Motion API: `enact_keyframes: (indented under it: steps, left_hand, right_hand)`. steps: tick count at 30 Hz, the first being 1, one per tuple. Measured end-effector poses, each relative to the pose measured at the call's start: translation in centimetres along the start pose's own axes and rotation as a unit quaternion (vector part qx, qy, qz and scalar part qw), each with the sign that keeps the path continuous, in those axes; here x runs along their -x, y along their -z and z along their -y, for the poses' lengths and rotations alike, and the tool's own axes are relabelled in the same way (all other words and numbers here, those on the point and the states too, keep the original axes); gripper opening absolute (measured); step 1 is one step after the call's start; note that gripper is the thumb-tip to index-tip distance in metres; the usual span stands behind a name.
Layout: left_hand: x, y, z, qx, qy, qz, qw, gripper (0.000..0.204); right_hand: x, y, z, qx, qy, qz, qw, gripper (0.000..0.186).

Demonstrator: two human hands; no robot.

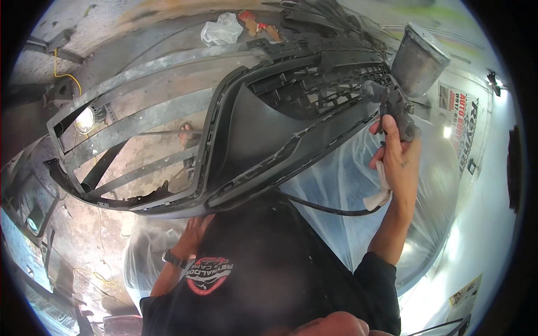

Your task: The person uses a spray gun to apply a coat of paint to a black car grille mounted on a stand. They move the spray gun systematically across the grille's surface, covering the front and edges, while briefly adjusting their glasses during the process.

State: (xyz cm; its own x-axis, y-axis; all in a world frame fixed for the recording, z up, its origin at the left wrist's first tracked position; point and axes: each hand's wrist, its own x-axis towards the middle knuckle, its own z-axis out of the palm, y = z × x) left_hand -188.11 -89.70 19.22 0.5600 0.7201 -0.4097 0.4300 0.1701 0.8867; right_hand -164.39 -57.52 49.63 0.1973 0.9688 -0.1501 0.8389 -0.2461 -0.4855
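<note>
My right hand [400, 151] is wrapped round a spray gun [397, 109], thumb uppermost. A grey metal paint cup [417, 63] sits tilted on top of the gun. The nozzle faces left, close to a black car bumper [246, 137] with a mesh grille [314, 89]. Beneath my grip hangs a whitish cloth or paper [379, 189], beside a black hose [336, 211] that curves toward my body. My left hand [193, 238], a dark watch [175, 259] at its wrist, lies by the bumper's near edge. Its fingers look stretched out, their tips partly hidden.
Grey metal slats [151, 115] stretch left of the bumper. A work light [85, 119] shines on the floor, with a yellow cord [67, 75] nearby. Clear plastic sheeting [342, 168] covers something behind the hose. A white plastic bag [221, 29] lies beyond the bumper; a wall banner [459, 129] hangs right.
</note>
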Motion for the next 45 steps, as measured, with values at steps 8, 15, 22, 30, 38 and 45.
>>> enact_keyframes:
  steps: [8,15,22,30,38,45]
  left_hand:
    - [0.4,-1.1,1.7,0.011,-0.014,0.003,1.0,0.086]
    - [0.2,-0.8,0.9,0.046,-0.001,0.003,0.999,0.087]
    - [-0.6,-1.4,1.1,0.01,-0.011,-0.012,1.0,0.086]
    - [-0.3,-1.9,0.7,-0.038,-0.002,0.009,0.999,0.095]
    - [0.0,-2.2,0.6,-0.047,-0.008,0.0,0.999,0.099]
    - [0.0,-1.2,-0.2,-0.005,0.004,-0.003,1.0,0.1]
  right_hand:
    - [-1.8,0.7,-0.3,-0.01,-0.018,0.002,1.0,0.043]
    - [-5.1,0.8,0.2,-0.014,-0.037,0.016,0.999,0.049]
    - [-4.1,-1.4,3.3,-0.133,0.007,0.168,0.977,0.05]
    - [-9.5,0.2,1.0,-0.062,0.02,0.08,0.995,0.059]
    - [-12.8,3.0,-2.9,-0.075,-0.028,0.021,0.997,0.055]
    - [-5.3,3.7,-1.8,-0.061,-0.054,0.094,0.992,0.048]
